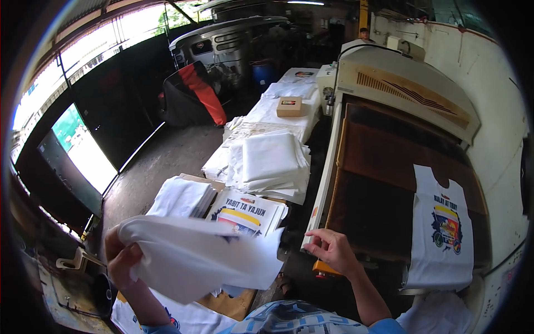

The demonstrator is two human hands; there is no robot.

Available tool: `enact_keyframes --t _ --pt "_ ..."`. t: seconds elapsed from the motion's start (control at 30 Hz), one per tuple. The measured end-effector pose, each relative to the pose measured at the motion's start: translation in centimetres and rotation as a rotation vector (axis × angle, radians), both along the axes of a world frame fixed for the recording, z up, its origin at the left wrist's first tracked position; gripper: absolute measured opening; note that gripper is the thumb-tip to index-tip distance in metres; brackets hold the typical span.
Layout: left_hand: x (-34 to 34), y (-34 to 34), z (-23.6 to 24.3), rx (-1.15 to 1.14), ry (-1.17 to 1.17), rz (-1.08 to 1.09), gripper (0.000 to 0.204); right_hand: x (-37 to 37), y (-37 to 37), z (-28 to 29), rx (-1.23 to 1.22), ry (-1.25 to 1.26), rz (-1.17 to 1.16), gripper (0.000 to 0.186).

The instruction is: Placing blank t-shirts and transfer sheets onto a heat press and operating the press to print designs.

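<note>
My left hand is closed on the edge of a white sheet, which bends and billows out to the right, blurred at its far end. Whether it is paper or cloth I cannot tell. Under and behind it lies a stack of printed transfer sheets with mirrored lettering and a colourful design. My right hand, its fingers loosely bent and apart with nothing visible in them, hovers by the near corner of the heat press bed. On that dark bed, at the right, a white shirt panel with a printed front lies flat.
The press's beige hood stands beyond the bed. Folded white cloth and a tall white pile occupy the long table, with a small cardboard box farther back. A printed white cloth lies at lower left beside a plastic stool.
</note>
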State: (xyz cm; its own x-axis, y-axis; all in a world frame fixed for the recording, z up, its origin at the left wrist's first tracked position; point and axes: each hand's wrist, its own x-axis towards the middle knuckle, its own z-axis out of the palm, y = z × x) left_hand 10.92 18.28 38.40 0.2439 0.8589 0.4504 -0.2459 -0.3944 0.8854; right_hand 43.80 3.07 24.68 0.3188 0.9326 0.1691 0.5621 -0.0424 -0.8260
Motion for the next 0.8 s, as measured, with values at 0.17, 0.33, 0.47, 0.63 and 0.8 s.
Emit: enact_keyframes --t 0.17,0.33,0.47,0.63,0.8 --pt "4.5 -1.0 1.1 -0.151 0.034 -0.022 0.032 -2.0 4.6 -0.8 0.041 0.314 0.254 0.037" --pt "8.6 1.8 -2.4 -0.224 0.11 -0.285 0.017 -7.1 8.6 -2.1 0.118 0.312 0.514 0.049" --pt "7.8 1.0 -4.6 -0.286 0.016 -0.023 0.022 -11.3 11.5 -4.6 0.299 0.36 0.552 0.034" --pt "3.4 2.7 -7.3 -0.321 0.157 0.112 0.019 -12.9 13.0 -6.4 0.234 0.372 0.807 0.02" --pt "-6.1 6.0 -14.7 -0.194 0.945 0.435 0.016 -8.8 19.5 -7.9 -0.66 0.305 0.814 0.027"
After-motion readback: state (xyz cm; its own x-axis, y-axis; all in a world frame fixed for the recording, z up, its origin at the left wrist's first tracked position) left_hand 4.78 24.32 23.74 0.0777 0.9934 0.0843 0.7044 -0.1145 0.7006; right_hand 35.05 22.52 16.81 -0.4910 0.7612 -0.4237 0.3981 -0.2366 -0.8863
